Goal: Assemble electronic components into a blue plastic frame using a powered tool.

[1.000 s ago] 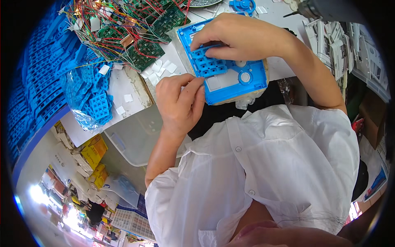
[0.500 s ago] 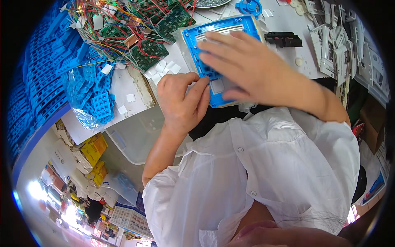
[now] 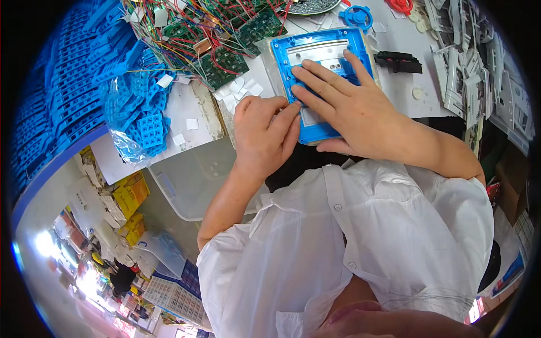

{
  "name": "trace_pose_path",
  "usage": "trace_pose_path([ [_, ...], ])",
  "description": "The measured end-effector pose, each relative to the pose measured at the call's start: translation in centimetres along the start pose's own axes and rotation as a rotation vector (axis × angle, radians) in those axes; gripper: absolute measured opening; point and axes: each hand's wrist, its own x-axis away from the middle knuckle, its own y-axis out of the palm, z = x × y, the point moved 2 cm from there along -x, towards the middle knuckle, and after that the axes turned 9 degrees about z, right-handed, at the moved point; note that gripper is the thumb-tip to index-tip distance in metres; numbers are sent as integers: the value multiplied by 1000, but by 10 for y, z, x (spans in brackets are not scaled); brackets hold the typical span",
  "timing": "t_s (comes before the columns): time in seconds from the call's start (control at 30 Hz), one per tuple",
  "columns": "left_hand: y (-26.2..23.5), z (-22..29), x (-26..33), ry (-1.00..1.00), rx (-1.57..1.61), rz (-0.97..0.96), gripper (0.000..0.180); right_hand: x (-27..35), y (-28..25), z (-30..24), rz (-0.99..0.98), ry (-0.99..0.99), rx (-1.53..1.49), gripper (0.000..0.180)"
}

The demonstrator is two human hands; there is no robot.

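A blue plastic panel (image 3: pixel 323 53) with a rectangular window lies flat on the white bench in front of me. My right hand (image 3: pixel 346 110) lies flat over its lower half, fingers spread and pressing down. Curled at the panel's left edge, my left hand (image 3: pixel 264 135) touches the frame with its fingertips beside the right hand's fingers. The part of the panel under the hands is hidden.
A tangle of green circuit boards with coloured wires (image 3: pixel 217 31) lies at the back left. Blue keypad pieces in a clear bag (image 3: pixel 141 121) sit left. Small white squares (image 3: pixel 239 90), a black part (image 3: pixel 399 62), grey plastic parts (image 3: pixel 479 67) and a clear bin (image 3: pixel 194 180) surround the panel.
The panel now lies further back and more upright in view. My right hand has slid down over its lower half and flattened. My left hand has closed in against the panel's left edge.
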Motion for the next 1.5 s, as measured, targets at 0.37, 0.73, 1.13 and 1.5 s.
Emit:
trace_pose_path([
  [0.37,-45,-52,2,-538,-260,307,15,-7,12,-2,24,-23,17,109],
  [0.73,-57,-74,6,-839,128,391,18,-5,2,3,241,-111,-50,95],
  [1.13,-86,10,7,-312,-102,725,13,-57,-5,-44,276,238,-1541,49],
  [1.5,-74,13,13,-735,509,407,36,-39,23,-16,-24,426,-1767,38],
])
